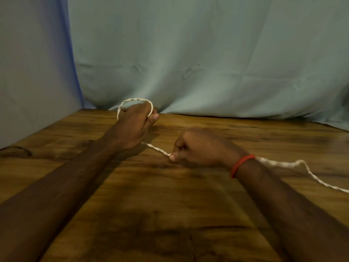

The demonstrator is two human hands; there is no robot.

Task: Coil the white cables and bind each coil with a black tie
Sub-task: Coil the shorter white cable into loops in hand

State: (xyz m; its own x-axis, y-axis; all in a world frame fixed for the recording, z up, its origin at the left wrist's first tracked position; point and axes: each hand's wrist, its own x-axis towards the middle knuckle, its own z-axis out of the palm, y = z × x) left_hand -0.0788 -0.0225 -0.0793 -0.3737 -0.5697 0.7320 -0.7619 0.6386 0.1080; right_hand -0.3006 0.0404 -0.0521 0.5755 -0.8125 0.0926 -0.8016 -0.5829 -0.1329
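Note:
A white twisted cable (156, 148) runs across the wooden table (170, 214). My left hand (133, 127) grips a small loop of it that arches above my knuckles near the table's far edge. From under that hand the cable stretches to my right hand (200, 146), which pinches it between thumb and curled fingers. Behind my right wrist, which wears a red band, the loose cable trails off to the right edge of view. A thin black tie (18, 149) lies on the table at the far left.
A pale blue cloth (207, 63) hangs behind the table and drapes onto its far edge. The table's left edge runs diagonally at the left, with a wall beyond it.

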